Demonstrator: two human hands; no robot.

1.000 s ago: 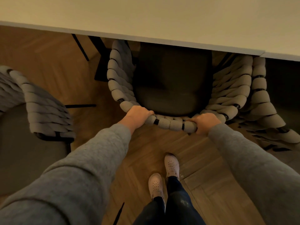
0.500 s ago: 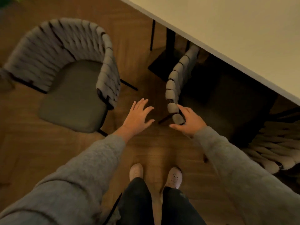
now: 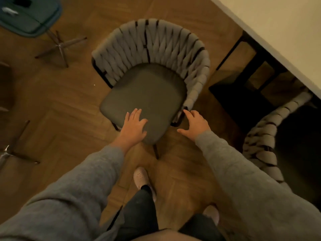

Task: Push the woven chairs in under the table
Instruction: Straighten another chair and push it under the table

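A grey woven chair [image 3: 149,49] with a dark seat cushion stands on the wood floor, away from the cream table [image 3: 284,32] at the upper right. My left hand [image 3: 134,126] hovers open over the front of its seat. My right hand [image 3: 195,123] is open beside the end of the chair's right woven arm, fingertips close to it. A second woven chair [image 3: 267,136] sits partly under the table at the right.
A blue chair [image 3: 29,16] with a metal star base stands at the upper left. Another metal chair base [image 3: 10,153] shows at the left edge. The table's dark leg frame [image 3: 243,87] stands between the two woven chairs. My feet are on the herringbone floor below.
Both hands let go of the chair under the table. I turned left, and my open hands now reach the chair standing out on the floor.
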